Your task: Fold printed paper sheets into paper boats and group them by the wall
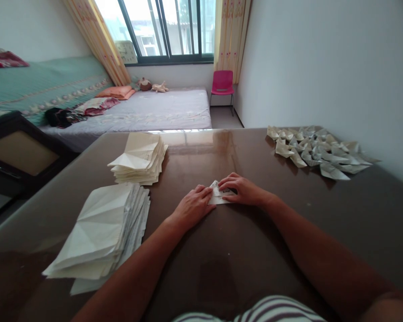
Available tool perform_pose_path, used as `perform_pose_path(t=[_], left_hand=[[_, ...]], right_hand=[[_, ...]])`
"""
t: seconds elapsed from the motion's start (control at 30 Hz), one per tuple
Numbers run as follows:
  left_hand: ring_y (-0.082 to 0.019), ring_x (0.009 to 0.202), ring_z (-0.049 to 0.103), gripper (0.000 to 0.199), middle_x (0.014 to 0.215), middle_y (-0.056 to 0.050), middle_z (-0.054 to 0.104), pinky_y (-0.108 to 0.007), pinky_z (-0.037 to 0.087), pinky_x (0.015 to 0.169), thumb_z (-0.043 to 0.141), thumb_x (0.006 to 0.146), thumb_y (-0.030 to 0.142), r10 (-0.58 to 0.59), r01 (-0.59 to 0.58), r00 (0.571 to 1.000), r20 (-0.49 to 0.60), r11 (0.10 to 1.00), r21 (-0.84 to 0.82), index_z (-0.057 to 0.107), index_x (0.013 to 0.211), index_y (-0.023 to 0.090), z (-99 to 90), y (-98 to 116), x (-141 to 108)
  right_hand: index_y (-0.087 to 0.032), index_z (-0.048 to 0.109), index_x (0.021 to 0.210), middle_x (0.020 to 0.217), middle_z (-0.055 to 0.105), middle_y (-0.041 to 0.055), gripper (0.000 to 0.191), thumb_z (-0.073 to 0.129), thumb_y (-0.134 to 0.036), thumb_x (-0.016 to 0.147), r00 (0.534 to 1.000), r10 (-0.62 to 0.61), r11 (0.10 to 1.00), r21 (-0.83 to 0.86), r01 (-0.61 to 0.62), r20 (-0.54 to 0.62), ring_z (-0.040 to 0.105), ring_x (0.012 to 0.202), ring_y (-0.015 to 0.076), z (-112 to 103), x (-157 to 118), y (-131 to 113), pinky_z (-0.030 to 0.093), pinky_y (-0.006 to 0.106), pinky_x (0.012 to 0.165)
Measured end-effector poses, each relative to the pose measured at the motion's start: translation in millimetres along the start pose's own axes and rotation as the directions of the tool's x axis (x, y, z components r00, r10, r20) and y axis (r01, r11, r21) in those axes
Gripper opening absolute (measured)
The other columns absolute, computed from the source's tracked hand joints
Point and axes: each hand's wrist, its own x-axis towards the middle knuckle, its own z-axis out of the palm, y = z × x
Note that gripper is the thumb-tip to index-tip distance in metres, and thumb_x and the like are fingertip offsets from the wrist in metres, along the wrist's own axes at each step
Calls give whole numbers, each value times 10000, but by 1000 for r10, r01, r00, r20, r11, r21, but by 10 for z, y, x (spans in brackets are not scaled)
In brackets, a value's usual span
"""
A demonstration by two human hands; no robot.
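Observation:
A small piece of folded paper with some dark print lies on the brown table between my two hands. My left hand presses on its left side, fingers together on the paper. On its right side, my right hand pinches the paper, thumb below and fingers above. The top of the paper comes to a point; its outer corners are partly hidden under my fingers.
To the left stand two stacks of creased paper, a nearer one and a farther one. Several folded paper boats crowd the far right by the wall. Beyond the glossy table are a bed and a pink chair.

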Motion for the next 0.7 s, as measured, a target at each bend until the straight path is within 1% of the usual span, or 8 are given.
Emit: perform_pose_path(t=[0.07,0.17,0.23,0.33,0.43,0.53,0.63,0.7], left_hand=[[-224,1102,500,366,1227,-91,602,-379,443,989,515,907,386,23,-23,1000,21,1000,20,571,1186,156,-3,-9,3],[-223,1085,517,289,1176,-94,628,-370,453,957,518,912,313,27,-30,997,75,999,45,580,1149,159,-27,6,8],[-220,1064,531,222,1129,-102,644,-356,460,934,506,915,237,27,-32,994,103,998,55,599,1099,154,-46,31,17],[-220,1026,551,192,1078,-113,654,-335,467,901,491,900,145,30,-43,991,130,995,93,615,1046,138,-63,68,34],[-224,1003,565,180,1029,-114,659,-322,479,863,514,880,124,12,-32,989,149,990,134,623,1023,133,-57,88,42],[-231,1006,577,156,1001,-115,665,-327,493,842,532,870,122,3,-22,991,135,990,138,632,990,130,-37,83,33],[-233,1015,589,147,1000,-112,671,-334,510,836,537,870,116,2,-16,994,110,991,131,630,982,130,-22,65,17],[-228,1017,598,137,1004,-104,675,-326,523,821,534,877,125,-4,-8,995,100,993,119,625,978,139,-27,53,7]], right_hand=[[-205,709,1011,1070,693,65,255,654,-327,795,999,2,997,-81,2,43,553,1017,210,-23,-9,-76,442,351,924],[-183,702,1029,1113,677,90,298,664,-330,772,992,-6,985,-171,28,125,553,1034,228,-71,-10,-217,435,362,931],[-167,688,1041,1134,669,104,317,678,-274,743,982,2,974,-223,41,189,563,1031,236,-106,12,-314,434,365,926],[-136,670,1025,1106,674,122,320,674,-163,707,955,49,943,-328,52,292,585,981,244,-142,76,-440,441,364,894],[-106,660,976,1056,678,139,247,611,-103,734,931,93,910,-409,64,352,598,929,240,-141,127,-520,439,354,872],[-99,644,975,1033,675,140,224,558,-93,768,938,103,903,-426,52,331,597,923,229,-113,117,-545,427,340,876],[-109,625,1019,1008,677,127,255,592,-154,771,958,126,913,-407,-11,259,594,937,227,-75,65,-530,426,329,874],[-119,627,1013,997,678,121,244,601,-186,780,965,145,913,-404,-46,218,596,938,229,-40,29,-513,429,323,865]])
